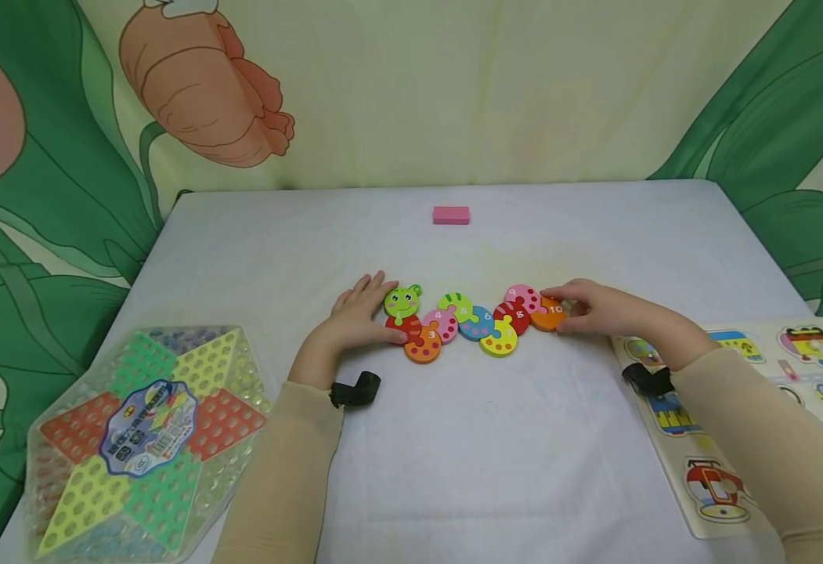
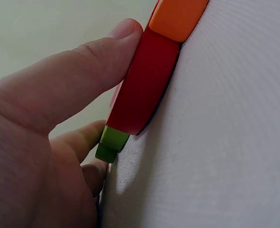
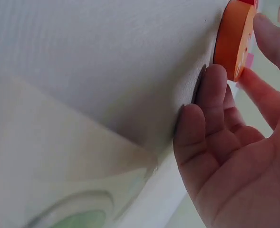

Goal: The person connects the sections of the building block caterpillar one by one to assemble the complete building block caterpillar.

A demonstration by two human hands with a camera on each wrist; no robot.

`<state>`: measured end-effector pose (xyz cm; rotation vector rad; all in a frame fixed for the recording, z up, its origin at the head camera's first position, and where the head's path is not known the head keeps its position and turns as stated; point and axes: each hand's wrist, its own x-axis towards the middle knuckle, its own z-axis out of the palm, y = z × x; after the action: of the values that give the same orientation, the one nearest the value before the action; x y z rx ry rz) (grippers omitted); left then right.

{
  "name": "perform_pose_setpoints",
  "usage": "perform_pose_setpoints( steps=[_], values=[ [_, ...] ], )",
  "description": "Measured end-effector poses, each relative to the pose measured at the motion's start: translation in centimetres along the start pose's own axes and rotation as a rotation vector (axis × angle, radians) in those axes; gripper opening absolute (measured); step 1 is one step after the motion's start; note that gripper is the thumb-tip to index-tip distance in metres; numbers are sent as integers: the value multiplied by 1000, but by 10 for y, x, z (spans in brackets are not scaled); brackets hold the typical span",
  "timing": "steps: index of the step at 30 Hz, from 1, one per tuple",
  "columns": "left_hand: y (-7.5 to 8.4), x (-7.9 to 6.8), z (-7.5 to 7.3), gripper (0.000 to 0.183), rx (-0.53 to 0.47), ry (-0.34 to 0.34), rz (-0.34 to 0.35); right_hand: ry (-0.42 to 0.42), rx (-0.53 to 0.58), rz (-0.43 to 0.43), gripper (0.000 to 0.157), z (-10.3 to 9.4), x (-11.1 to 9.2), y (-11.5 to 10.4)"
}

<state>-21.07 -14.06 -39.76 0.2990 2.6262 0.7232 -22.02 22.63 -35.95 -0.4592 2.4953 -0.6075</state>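
A wooden caterpillar number puzzle [image 1: 478, 322] lies on the white cloth, its round pieces interlocked in a wavy row. At its left end is the smiling green head piece [image 1: 402, 302], joined to a red piece [image 2: 147, 80]. My left hand [image 1: 357, 315] rests beside this end with its fingers extended; the thumb touches the red piece and the forefinger reaches the green head. At the other end, my right hand [image 1: 590, 308] pinches the orange piece [image 3: 233, 40] marked 10 between thumb and forefinger. Its other fingers rest loosely curled near the cloth.
A pink block [image 1: 451, 215] lies toward the back of the table. On the left is a bagged star-patterned board [image 1: 231, 424] with a label. A vehicle picture board [image 1: 672, 478] lies on the right, partly under the right forearm.
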Motion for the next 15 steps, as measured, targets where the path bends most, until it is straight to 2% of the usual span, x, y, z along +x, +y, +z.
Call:
perform_pose_setpoints(
  steps=[6,15],
  values=[
    [1,0,0,91,-5,-3,-4,19,-13,-13,51,1,1,-3],
    [1,-1,0,90,-9,-2,-11,2,4,-10,52,1,2,4]
  ],
)
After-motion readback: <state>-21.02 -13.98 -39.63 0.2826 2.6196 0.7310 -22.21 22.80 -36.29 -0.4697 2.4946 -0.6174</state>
